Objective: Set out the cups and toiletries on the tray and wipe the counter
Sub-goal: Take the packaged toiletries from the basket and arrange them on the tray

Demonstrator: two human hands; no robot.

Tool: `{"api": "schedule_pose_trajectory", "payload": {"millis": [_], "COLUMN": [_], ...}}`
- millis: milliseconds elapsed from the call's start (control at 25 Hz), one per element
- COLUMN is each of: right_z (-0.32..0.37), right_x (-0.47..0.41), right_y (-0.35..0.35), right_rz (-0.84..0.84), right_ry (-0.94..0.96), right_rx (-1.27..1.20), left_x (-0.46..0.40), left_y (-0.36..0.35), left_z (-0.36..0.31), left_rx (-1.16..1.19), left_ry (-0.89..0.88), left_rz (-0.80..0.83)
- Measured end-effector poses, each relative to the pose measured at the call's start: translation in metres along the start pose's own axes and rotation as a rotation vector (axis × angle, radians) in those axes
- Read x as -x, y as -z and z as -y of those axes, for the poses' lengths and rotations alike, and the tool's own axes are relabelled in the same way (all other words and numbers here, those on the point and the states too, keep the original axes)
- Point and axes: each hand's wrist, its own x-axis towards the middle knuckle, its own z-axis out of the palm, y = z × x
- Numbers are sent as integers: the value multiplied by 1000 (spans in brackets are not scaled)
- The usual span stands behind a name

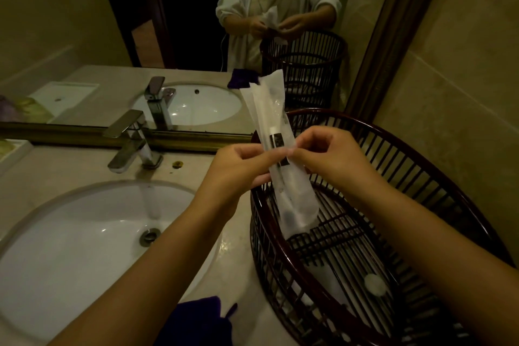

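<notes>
Nearest, a purple cloth (199,320) lies on the counter (238,261) at the bottom edge, between the sink (70,247) and the basket (421,177); the sink is white and oval, with a metal drain (149,236) in its bowl. The basket is dark, made of thin bars, and it stands on the counter at the right, just beside the sink; inside it a small white round item (375,284) lies on the bottom bars, and other pale items under it are too unclear to name. Above the basket both hands hold 1 packet (278,154), a long clear and white sleeve with a toothbrush kit inside and a small dark label; it stands nearly upright, its lower end down inside the basket, its upper end higher than the hands. The left hand (241,166) pinches the packet at its left edge with curled fingers and thumb; the right hand (325,154) pinches its right edge in the same way, and the 2 thumbs almost meet at the front. Behind the sink the tap (132,143) stands on the counter, near a small gold spot; at the far left a white tray (11,152) shows only its corner. Farthest, the mirror (112,36) repeats the sink, the tap, the basket and the person in a pale robe.
</notes>
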Motion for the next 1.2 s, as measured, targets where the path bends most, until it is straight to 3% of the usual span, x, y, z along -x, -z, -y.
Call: {"api": "schedule_pose_trajectory", "payload": {"millis": [120,280,480,600,720,880,1120,1200], "right_z": [0,-17,-65,-102,-137,-165,-178,-184], "right_x": [-4,-11,-12,-10,0,15,28,32], "right_y": [1,31,54,55,56,52,44,41], "right_rz": [52,156,237,465,768,1073,1292,1292], "right_ry": [15,-138,-292,-370,-451,-475,-445,-386], "right_rx": [-48,-92,239,681,1029,1286,1499,1561], "left_x": [-1,-4,-9,-18,-21,-5,5,5], "left_y": [-1,14,39,76,117,119,110,110], "left_z": [3,3,-1,-2,11,60,84,85], "left_rx": [-33,75,246,416,243,61,37,34], "left_ry": [-26,-49,-67,-53,48,228,280,275], "left_rz": [-84,-175,-267,-339,-358,-301,-172,-170]}}
